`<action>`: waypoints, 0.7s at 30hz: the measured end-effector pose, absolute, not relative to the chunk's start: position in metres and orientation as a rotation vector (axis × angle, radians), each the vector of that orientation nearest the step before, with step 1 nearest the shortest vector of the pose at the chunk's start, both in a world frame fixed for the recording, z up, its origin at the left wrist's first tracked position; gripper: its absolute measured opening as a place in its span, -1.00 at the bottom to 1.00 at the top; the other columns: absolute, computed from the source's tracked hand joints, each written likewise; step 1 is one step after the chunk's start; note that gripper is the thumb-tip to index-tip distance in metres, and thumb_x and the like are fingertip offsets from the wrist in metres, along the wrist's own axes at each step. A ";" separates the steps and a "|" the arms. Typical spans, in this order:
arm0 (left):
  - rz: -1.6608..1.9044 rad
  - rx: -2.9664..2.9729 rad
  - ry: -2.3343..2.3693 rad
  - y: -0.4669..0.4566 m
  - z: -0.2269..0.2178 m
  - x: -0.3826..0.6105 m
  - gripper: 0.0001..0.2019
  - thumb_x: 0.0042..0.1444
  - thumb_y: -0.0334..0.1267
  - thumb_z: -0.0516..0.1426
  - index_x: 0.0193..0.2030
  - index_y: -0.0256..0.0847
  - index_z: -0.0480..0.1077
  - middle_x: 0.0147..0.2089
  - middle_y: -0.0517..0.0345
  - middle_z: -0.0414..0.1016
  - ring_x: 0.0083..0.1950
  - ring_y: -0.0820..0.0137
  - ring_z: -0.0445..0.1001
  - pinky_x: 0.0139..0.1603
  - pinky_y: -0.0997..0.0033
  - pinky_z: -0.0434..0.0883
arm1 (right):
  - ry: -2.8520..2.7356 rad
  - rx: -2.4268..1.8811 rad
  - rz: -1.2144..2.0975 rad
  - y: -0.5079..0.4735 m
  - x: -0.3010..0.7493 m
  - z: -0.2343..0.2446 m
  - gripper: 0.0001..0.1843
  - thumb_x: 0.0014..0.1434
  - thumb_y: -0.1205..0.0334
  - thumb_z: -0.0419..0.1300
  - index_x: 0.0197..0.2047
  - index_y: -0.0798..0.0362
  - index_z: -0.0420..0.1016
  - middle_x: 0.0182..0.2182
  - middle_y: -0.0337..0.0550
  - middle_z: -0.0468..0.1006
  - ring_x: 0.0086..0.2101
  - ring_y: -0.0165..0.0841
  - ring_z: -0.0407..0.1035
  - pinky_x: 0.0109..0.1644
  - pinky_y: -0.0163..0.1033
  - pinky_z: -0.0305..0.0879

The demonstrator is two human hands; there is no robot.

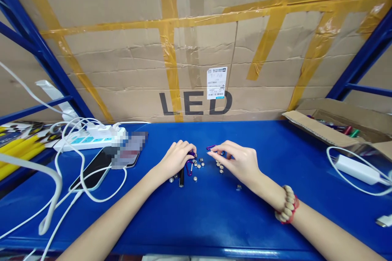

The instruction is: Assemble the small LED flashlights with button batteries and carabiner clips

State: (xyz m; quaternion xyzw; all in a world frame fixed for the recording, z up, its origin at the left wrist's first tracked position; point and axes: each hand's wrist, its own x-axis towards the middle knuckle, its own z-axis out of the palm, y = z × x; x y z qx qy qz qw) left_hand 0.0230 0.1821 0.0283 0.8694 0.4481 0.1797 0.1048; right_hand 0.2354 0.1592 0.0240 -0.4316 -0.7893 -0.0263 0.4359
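Observation:
My left hand (180, 157) is closed around a small purple tube (192, 153), most of it hidden by the fingers. Below that hand lie a purple carabiner (189, 169) and a black cylinder (181, 178), partly covered. My right hand (240, 160) has thumb and forefinger pinched together; whatever is between the tips is too small to make out. Just beyond those fingertips shows another purple carabiner (211, 147). Several small round silver pieces, like button cells, are scattered between and around the hands, including one silver piece (195, 179) in front and another silver piece (239, 187) below my right hand.
Two phones (94, 169) and a white power strip (92, 140) with tangled cables occupy the left. At right stand an open cardboard box (312, 126) of coloured tubes and a white adapter (357, 170). A large taped carton (131, 69) walls off the back of the blue shelf (196, 220).

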 end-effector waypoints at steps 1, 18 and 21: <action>0.577 2.528 1.318 0.181 0.028 0.024 -0.90 0.20 -0.37 0.04 -0.26 -0.13 0.35 -0.24 0.19 0.43 -0.18 0.30 0.30 -0.13 0.31 0.19 | -1.961 -1.074 -0.048 0.159 0.235 0.024 -0.74 0.15 0.03 0.16 -0.38 -0.03 0.58 -0.43 -0.27 0.59 -0.61 -0.54 0.30 -0.51 -0.41 0.11; 1.140 1.182 0.883 0.172 0.040 0.040 -0.89 0.11 -0.37 0.15 -0.26 -0.27 0.26 -0.11 -0.03 0.52 -0.23 0.45 0.54 -0.28 0.56 0.41 | -1.576 -1.111 0.938 0.161 0.221 0.021 -0.61 0.02 -0.08 0.20 -0.33 0.13 0.51 -0.55 -0.19 0.52 -0.73 -0.52 0.23 -0.68 -0.40 0.15; 1.061 1.052 0.786 0.166 0.040 0.045 -0.81 0.00 -0.45 0.22 -0.41 -0.26 0.23 -0.12 0.02 0.53 -0.14 0.41 0.54 -0.22 0.61 0.43 | -1.449 -1.093 1.101 0.161 0.221 0.026 -0.53 0.01 -0.15 0.17 -0.29 0.14 0.46 -0.56 -0.22 0.46 -0.72 -0.56 0.17 -0.71 -0.44 0.04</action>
